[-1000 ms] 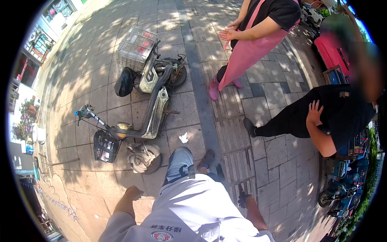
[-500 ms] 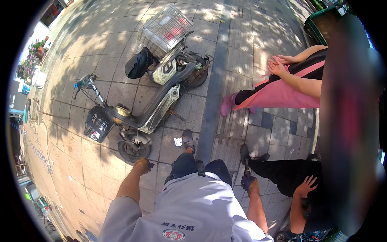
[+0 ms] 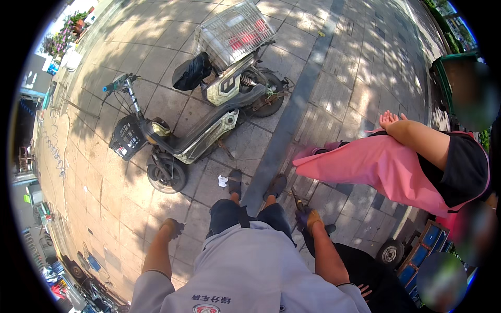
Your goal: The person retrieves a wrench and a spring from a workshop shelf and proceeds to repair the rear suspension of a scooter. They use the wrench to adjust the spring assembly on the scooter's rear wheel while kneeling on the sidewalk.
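Observation:
My left hand (image 3: pixel 173 228), in a tan and dark work glove, hangs at my side with loosely parted fingers and nothing visible in it. On the other side my right hand (image 3: pixel 307 219), gloved the same way, is closed around a slim hand tool (image 3: pixel 297 200) with a dark and yellowish shaft; its exact kind is too small to make out. Ahead and to the left stands a worn electric scooter (image 3: pixel 209 133), apart from both hands. It carries a grey plastic crate (image 3: pixel 236 34) with red things inside and a black front basket (image 3: pixel 127 137).
A person in a pink apron (image 3: pixel 365 164) stands close on the right. Another person in black (image 3: pixel 344 263) is beside my right arm. A wheel (image 3: pixel 390 254) and a blue-panelled cart (image 3: pixel 422 245) lie beyond. Crumpled white paper (image 3: pixel 223 181) is by my feet on the paving.
My view has turned and I have stepped forward, with both feet now showing. The person in pink appears lower and nearer. The tool stays in my right hand.

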Demonstrator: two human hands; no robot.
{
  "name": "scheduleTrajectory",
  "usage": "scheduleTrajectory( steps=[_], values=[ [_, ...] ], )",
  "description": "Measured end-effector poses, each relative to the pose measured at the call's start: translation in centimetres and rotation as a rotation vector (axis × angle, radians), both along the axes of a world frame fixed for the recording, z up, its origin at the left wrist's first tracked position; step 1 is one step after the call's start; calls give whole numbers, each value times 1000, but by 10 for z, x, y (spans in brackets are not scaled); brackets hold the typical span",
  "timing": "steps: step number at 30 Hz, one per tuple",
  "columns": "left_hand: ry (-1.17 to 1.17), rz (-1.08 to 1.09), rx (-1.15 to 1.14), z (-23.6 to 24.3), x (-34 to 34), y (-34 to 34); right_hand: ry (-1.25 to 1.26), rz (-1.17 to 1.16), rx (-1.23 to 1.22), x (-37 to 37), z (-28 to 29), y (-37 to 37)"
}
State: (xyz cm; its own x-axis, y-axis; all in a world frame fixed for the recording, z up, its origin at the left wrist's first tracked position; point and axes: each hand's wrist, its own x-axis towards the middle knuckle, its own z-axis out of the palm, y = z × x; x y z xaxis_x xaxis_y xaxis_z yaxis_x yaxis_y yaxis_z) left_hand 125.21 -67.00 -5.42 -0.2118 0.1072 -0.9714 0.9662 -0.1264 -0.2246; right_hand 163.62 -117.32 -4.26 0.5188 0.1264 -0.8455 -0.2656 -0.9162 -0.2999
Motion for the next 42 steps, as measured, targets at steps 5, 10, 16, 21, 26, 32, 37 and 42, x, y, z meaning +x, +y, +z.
scheduleTrajectory(
  steps=[5, 10, 16, 21, 26, 32, 37, 42],
  values=[
    [131, -48, -127, -1, -15, -76, 37, 69, 132, 52, -30, -8],
    [163, -87, -88, -14, 43, -140, 100, 142, 62, 103, 34, 12],
    [135, -228, -276, -54, 70, -127, 158, -11, 33, 139, 37, 12],
    [-55, -203, -250, -94, 146, -75, 169, -299, 19, 145, 47, 16],
    [-221, -127, -91, -64, 261, -40, 140, -389, -59, 167, 66, 67],
    [-580, -206, -21, -50, 278, -11, 41, -123, -39, 179, 9, 69],
    [-170, 150, 56, -26, 280, -26, 79, -51, 148, 194, -5, 106],
    [-369, -370, -96, -65, 145, -74, 463, -555, 277, 203, -38, 90]
  ],
)
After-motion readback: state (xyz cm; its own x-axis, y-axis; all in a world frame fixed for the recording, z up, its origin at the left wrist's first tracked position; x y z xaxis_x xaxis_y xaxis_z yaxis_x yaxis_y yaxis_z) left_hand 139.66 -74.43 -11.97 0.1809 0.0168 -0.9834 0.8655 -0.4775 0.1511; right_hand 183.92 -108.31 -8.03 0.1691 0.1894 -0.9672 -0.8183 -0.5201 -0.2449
